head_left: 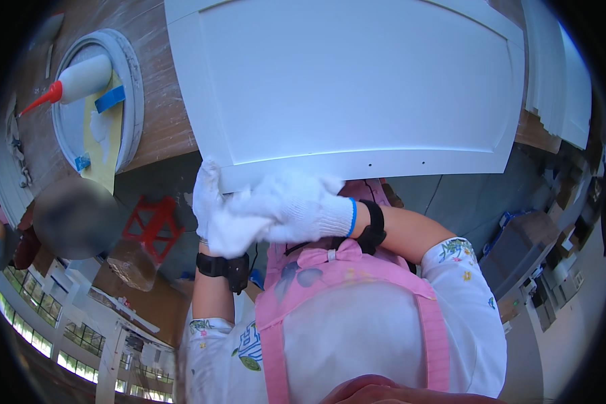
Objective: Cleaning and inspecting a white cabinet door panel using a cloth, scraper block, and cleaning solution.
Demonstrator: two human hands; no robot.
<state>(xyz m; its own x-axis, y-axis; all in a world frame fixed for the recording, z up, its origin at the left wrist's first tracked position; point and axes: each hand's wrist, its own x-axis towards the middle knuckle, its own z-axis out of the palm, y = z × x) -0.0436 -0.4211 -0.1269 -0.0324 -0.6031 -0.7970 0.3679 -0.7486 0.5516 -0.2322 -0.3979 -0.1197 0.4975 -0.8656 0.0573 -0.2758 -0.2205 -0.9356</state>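
Note:
A white cabinet-door-like panel [363, 81] with a raised frame lies in front of me, its near edge jutting past the table. Two small dark holes show in that edge. At the panel's near left corner, my left hand [207, 192], in a white knitted glove, is closed on the edge. My right hand [313, 210], gloved alike with a blue cuff, bends across my body and grips a crumpled white cloth [239, 227] just below the edge. The cloth hides part of both hands, and its outline is slightly smeared.
Left of the panel, a round white lid [135, 87] on the brown table [158, 101] carries a white squeeze bottle [87, 77] with a red nozzle and a yellow strip [101, 161]. A red plastic stool [151, 225] stands below. More white panels [552, 74] are stacked right.

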